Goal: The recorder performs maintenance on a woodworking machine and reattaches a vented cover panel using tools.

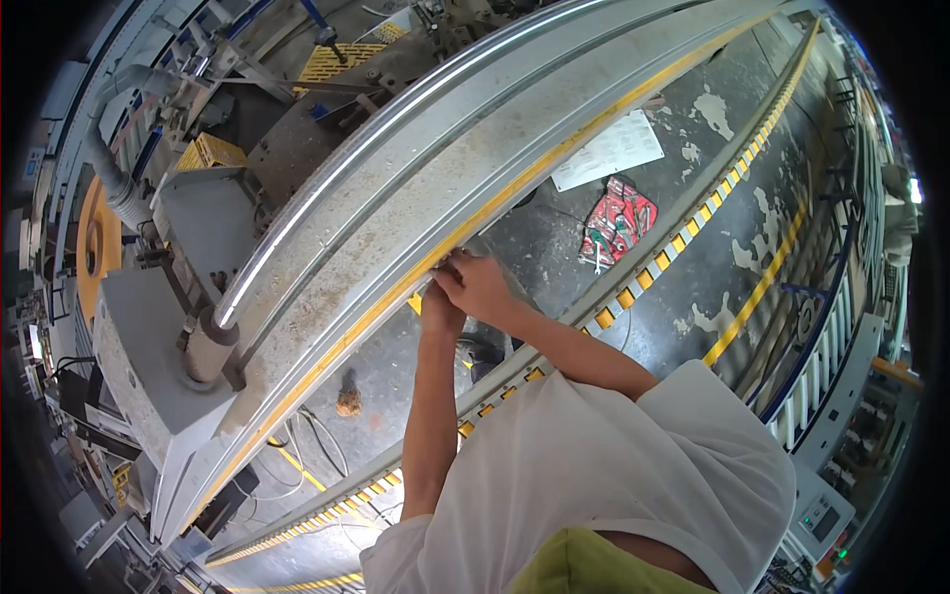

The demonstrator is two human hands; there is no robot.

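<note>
A long grey machine beam (396, 213) with a bright metal rod (327, 178) along it runs diagonally across the view. A yellow strip (515, 196) follows the beam's near edge. At that edge, my right hand (479, 288) has its fingers curled and pinched together. Close against it on the left, my left hand (441, 309) is also closed, its fingertips partly covered by the right hand and the beam. Whatever sits between the fingers is too small and hidden to make out.
Between me and the beam runs a grey rail (683, 213) with yellow blocks. Beyond it on the floor lie a red cloth-like bundle (618, 220) with tools and a white sheet (608, 150). Cables (315, 436) trail at lower left. A roller conveyor (816, 346) stands at right.
</note>
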